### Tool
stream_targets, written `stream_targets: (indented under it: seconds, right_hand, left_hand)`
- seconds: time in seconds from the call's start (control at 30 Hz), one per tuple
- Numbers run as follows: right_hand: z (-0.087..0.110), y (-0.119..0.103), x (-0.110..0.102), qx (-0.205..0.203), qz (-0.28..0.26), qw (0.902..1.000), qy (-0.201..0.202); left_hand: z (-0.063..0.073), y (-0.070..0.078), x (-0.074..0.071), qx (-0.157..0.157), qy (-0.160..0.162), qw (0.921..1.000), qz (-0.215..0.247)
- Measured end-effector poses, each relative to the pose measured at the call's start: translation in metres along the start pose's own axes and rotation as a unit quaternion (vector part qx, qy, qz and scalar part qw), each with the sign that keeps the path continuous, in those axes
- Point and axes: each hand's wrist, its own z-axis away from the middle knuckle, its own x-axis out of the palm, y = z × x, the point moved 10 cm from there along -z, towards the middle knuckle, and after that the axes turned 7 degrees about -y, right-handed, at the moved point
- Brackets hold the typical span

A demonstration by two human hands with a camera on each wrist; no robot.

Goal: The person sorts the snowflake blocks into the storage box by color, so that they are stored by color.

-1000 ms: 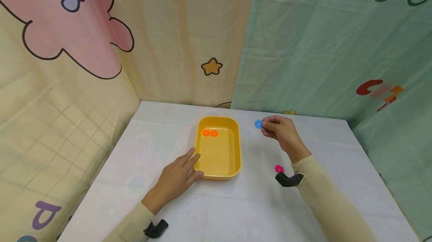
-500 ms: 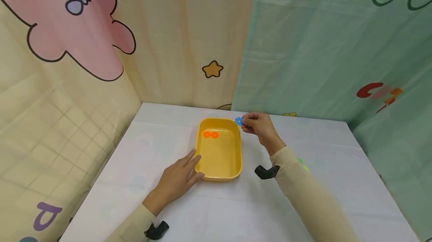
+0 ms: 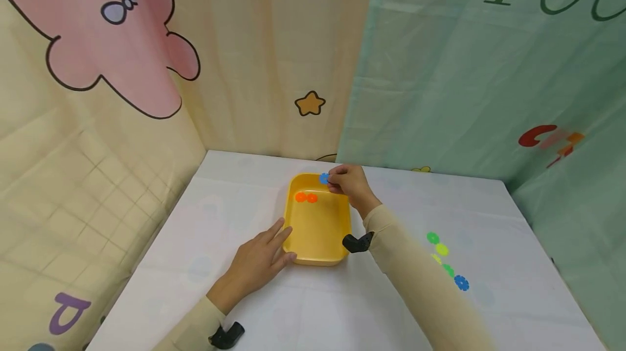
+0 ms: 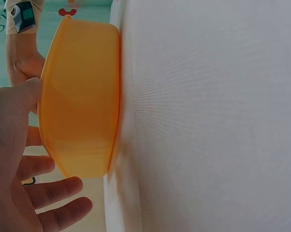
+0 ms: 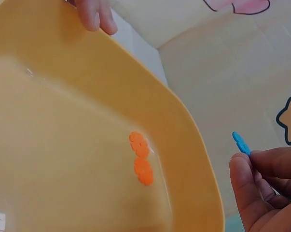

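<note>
A yellow rectangular tray stands on the white table. Two orange notched plastic discs, side by side, lie inside near its far left. My left hand has its fingers spread and touches the tray's near left rim; the left wrist view shows them along the tray's outer wall. Over the tray's far end, my right hand pinches a small blue notched disc between thumb and fingertips. That blue disc appears nearly edge-on in the right wrist view, above rim height.
On the table to the right lie several more discs: green, yellow and dark blue among them. My right forearm passes just beside them. Printed curtains rise behind the table's far edge.
My right hand has carried the blue disc leftward, from right of the tray to above its far end. Its forearm now uncovers the discs at right and hides a pink one. The left hand stays put.
</note>
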Motion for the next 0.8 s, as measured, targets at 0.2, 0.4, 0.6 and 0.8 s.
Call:
stream_targets:
  seconds: [0.2, 0.4, 0.6, 0.8]
  right_hand:
    - [-0.01, 0.01, 0.011, 0.028, 0.014, 0.9995, 0.002]
    - [-0.016, 0.024, 0.023, 0.057, 0.036, 0.9978, -0.004]
    - [-0.02, 0.038, 0.041, 0.082, 0.072, 0.9938, -0.024]
    - [-0.02, 0.049, 0.053, 0.089, 0.097, 0.9907, -0.031]
  left_hand:
    - [0.0, 0.0, 0.0, 0.007, 0.008, 0.9999, -0.002]
    - [-0.001, 0.0, 0.001, 0.009, 0.005, 1.0, -0.001]
    - [-0.001, -0.001, 0.0, 0.006, 0.001, 1.0, 0.0]
    - [0.0, -0.001, -0.001, 0.006, 0.001, 1.0, 0.006]
